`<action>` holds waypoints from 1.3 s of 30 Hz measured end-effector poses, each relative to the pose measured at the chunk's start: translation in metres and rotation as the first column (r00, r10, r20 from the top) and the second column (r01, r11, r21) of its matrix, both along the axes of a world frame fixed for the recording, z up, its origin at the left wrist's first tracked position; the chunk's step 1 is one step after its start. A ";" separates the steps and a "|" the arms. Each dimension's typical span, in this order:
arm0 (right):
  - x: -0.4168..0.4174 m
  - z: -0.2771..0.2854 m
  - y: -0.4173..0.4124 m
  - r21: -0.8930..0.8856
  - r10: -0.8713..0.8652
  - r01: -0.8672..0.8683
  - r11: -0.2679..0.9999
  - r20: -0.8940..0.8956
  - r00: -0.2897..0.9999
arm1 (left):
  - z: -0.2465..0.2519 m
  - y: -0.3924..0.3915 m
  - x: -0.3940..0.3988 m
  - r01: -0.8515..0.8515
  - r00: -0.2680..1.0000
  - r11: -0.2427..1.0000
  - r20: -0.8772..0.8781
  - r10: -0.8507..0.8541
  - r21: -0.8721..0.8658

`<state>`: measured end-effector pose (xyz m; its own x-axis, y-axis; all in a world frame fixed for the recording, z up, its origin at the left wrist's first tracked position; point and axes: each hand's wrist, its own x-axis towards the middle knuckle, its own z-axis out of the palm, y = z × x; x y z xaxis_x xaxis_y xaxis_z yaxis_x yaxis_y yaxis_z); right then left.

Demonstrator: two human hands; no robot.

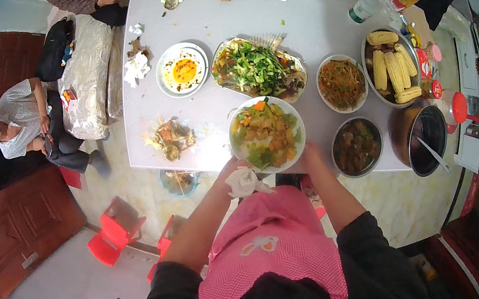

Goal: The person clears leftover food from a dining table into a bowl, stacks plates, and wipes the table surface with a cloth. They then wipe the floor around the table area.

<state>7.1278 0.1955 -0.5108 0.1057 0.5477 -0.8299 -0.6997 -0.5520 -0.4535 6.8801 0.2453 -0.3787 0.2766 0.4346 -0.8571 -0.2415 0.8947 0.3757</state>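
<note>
A white plate of mixed cooked vegetables (267, 134) is held between my two hands at the near edge of the table (247, 10). My left hand (236, 168) grips its left rim, with a crumpled white tissue or cloth (244, 182) at the wrist. My right hand (310, 154) is on its lower right rim. The fingers are partly hidden beneath the plate. Just beyond it lies a serving dish of fish topped with chopped greens (256, 69). A bowl with orange oil and broth (183, 71) stands to the left of that dish.
Right: a plate of noodles (342, 83), a bowl of meat (357, 146), corn cobs in a metal basin (392, 68), a dark pot (419, 138), bottles (368, 6). Left: food scraps (171, 139), a waste bin (178, 182), red chairs (114, 231). A seated person (26, 115) is farther left.
</note>
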 end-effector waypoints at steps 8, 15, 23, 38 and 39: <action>0.004 0.004 0.001 -0.070 -0.041 0.041 0.997 -0.006 0.999 | -0.029 -0.028 -0.018 -0.107 0.967 0.980 0.249 0.063 0.170; 0.000 0.015 0.007 -0.112 -0.059 0.053 0.992 -0.043 0.997 | -0.032 -0.019 -0.043 -0.335 0.807 0.910 0.572 0.144 0.243; 0.000 0.013 0.010 -0.092 -0.019 0.017 0.996 -0.012 1.000 | -0.017 -0.009 -0.059 -0.407 0.853 0.893 0.428 0.297 0.190; -0.004 0.020 0.011 -0.101 -0.063 0.058 0.993 -0.047 0.997 | -0.003 -0.022 -0.049 -0.170 0.954 0.924 0.292 0.068 0.342; -0.002 0.019 0.006 -0.132 -0.061 0.058 0.990 -0.022 0.998 | 0.006 -0.021 -0.049 -0.131 0.932 0.960 0.361 0.034 0.248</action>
